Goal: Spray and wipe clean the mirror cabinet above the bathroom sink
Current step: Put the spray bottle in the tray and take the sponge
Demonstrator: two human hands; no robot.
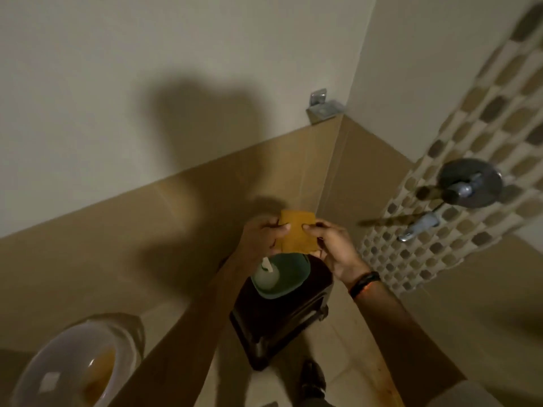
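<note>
While both hands pinch it, yellow cloth upright, long axis vertical

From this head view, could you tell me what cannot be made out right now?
- Mirror cabinet and sink: outside the frame.
- Spray bottle: label unreadable, top hidden behind the left hand.
- Orange cloth: edges covered by both hands; right hand.
- Toilet: cut by the bottom edge.

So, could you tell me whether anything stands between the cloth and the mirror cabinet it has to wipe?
That cannot be judged here: the mirror cabinet is not in view. Both hands already pinch the yellow cloth, the left hand at its left edge and the right hand at its right, with nothing between them and it.
</note>
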